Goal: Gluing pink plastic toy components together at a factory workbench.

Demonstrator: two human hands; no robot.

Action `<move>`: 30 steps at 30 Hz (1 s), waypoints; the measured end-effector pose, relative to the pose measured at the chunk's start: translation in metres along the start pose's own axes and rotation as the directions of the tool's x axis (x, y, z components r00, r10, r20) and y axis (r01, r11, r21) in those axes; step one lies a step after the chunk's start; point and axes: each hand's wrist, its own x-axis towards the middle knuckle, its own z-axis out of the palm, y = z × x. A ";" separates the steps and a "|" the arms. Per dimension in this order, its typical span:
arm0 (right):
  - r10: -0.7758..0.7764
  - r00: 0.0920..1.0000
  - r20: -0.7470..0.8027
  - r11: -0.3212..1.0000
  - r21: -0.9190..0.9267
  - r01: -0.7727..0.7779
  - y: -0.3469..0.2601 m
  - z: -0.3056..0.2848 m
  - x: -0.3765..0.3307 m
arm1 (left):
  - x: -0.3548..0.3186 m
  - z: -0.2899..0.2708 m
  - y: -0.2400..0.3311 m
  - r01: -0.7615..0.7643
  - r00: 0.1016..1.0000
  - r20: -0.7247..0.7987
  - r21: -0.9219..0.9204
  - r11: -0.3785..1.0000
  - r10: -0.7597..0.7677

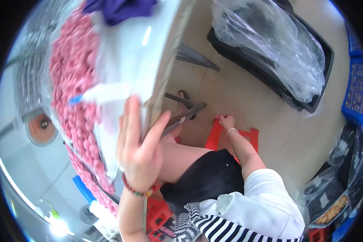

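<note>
My left hand (139, 149), with a beaded bracelet on its wrist, rests at the table's edge (159, 76). Its fingers lie stretched along the white tabletop and the thumb is spread over the edge. Just beyond the fingertips is a blurred white tube-like thing with a blue tip (103, 94). A long heap of glossy pink pieces (74, 60) covers the far left of the tabletop. Low on my right, my right hand (226, 122), with a pale bangle, has its fingers closed at one upper end of a red plastic stool (215, 136).
A black tub (240, 58) lined with clear plastic film (274, 48) stands on the floor at the upper right. Dark table legs (195, 60) reach out beneath the edge. Purple cloth (123, 10) lies at the top. Blue crates (357, 88) and bagged goods (330, 201) line the right.
</note>
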 end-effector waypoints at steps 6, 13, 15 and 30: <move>-0.141 0.983 0.117 0.920 0.381 0.087 -0.045 -0.008 -0.154 | -0.072 -0.057 -0.024 -0.090 0.992 -0.083 0.021 0.996 0.091; -0.579 0.812 0.079 0.687 0.583 0.433 -0.137 -0.042 -0.379 | -0.195 -0.146 0.001 0.036 0.940 -0.316 -0.289 0.957 -0.131; -0.672 0.726 0.144 0.620 0.645 0.447 -0.147 -0.034 -0.453 | -0.267 -0.157 -0.004 0.017 0.942 -0.287 -0.476 0.879 -0.174; -0.801 -0.077 0.593 -0.073 0.031 0.997 -0.190 0.170 -0.651 | -0.558 -0.157 -0.084 -0.439 0.432 -0.011 -0.876 -0.199 -0.902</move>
